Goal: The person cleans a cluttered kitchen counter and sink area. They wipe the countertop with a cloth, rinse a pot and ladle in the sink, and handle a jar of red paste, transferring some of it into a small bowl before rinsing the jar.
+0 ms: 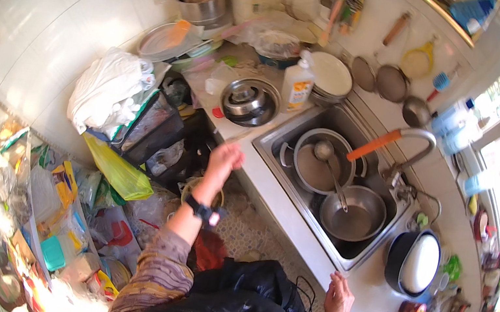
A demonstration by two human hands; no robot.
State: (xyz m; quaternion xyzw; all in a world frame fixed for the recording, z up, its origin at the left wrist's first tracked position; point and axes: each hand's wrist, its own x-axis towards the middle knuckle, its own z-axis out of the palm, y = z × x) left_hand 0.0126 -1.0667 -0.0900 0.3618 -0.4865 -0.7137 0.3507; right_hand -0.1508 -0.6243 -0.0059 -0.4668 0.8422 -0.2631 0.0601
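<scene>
My left hand (226,156) hangs by the counter's front edge, left of the sink, its fingers curled and blurred. Whether anything is inside them I cannot tell. My right hand (339,296) is at the counter edge near the sink's lower corner, fingers loosely extended, holding nothing visible. The steel sink (297,109) contains a two-handled pot (303,167) and, beside it, a metal bowl (362,224), both with cloudy liquid. A ladle (335,184) leans in the pot, its handle reaching over the bowl. Above the pot is the faucet's orange end (373,144).
Left of the sink stand a steel basin (273,91) with metal ware inside, a white pump bottle (298,85) and stacked plates (331,73). A dark pot (397,260) with a white round item sits at right. Bags and a black bin (140,128) crowd the left.
</scene>
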